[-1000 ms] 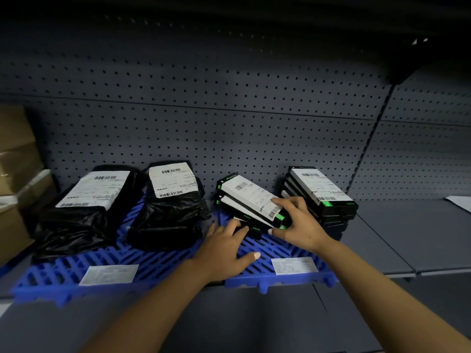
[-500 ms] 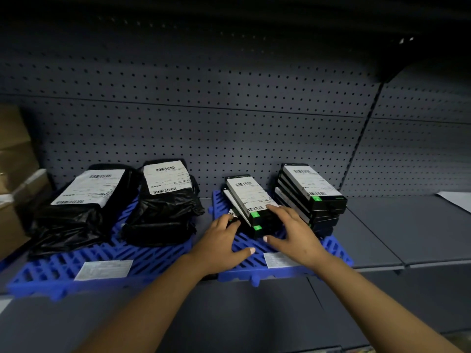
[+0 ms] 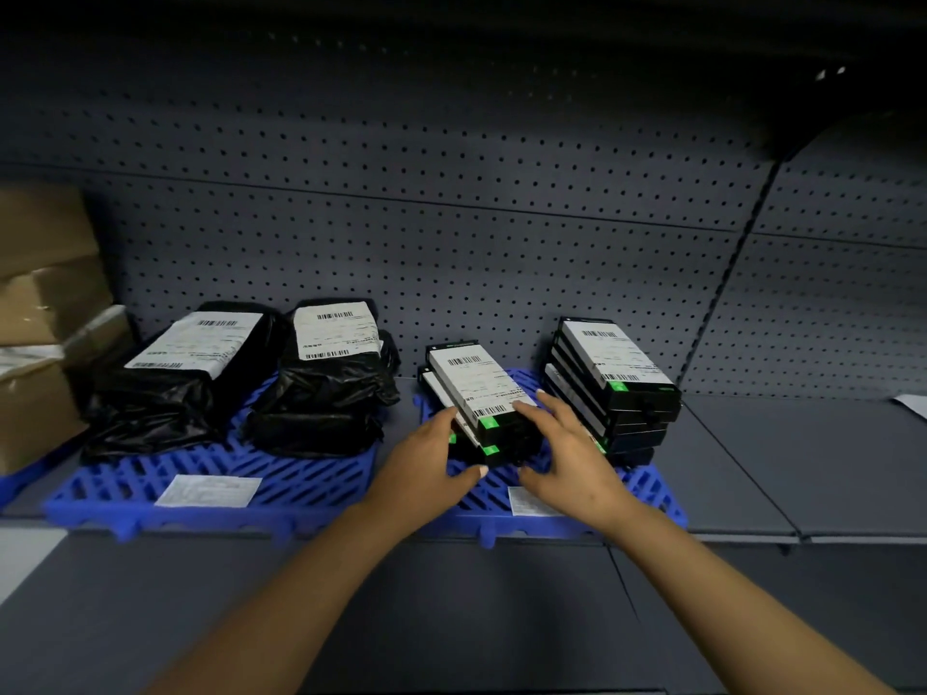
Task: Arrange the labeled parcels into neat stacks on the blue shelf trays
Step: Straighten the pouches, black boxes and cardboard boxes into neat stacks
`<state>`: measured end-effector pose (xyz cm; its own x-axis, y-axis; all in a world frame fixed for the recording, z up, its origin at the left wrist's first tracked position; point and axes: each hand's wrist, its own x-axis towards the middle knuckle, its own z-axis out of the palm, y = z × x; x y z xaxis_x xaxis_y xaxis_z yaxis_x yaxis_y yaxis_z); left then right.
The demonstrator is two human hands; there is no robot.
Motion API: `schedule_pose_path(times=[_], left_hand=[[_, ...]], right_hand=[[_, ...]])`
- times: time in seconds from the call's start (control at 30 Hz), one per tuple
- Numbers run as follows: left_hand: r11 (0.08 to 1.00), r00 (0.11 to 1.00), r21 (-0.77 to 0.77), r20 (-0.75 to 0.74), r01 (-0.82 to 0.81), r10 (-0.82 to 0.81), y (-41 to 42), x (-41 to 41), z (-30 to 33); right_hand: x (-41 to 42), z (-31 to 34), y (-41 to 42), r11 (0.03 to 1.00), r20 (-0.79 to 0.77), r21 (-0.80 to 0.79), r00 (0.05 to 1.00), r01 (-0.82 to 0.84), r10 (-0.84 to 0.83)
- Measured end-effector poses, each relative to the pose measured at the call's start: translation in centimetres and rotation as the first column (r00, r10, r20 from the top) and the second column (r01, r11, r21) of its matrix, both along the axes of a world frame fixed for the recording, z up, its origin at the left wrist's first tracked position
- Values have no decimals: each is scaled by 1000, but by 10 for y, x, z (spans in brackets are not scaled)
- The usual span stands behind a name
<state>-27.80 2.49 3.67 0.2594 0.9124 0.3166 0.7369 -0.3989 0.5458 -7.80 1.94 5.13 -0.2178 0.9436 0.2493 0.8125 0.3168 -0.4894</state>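
Nearest to me, both forearms reach in over the grey lower shelf. My left hand cups the left edge of the middle stack of boxes, fingers curled against its side and thumb out toward the front. My right hand presses the stack's right front corner, fingertips on the top label and thumb tucked low in front; both grips bear on that stack and squeeze it between them. The stack sits on the right blue tray, its boxes slightly fanned rather than flush. Just right of it stands a taller stack of boxes. On the left blue tray lie two labeled black bags and. Behind everything runs the grey pegboard wall, with cardboard boxes at far left.
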Motion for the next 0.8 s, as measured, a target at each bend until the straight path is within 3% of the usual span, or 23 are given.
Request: schedule_pose_path(times=[0.47,0.67,0.8], left_hand=[[999,999,-45,27,-30,32,17,7,6],[998,989,-47,143,-39,45,26,12,2],[996,985,-26,146,-90,93,31,16,2]], right_hand=[[13,7,22,988,-45,42,987,-151,153],[9,1,43,985,-35,-8,985,-171,171],[7,-6,56,985,-10,15,985,-173,173]])
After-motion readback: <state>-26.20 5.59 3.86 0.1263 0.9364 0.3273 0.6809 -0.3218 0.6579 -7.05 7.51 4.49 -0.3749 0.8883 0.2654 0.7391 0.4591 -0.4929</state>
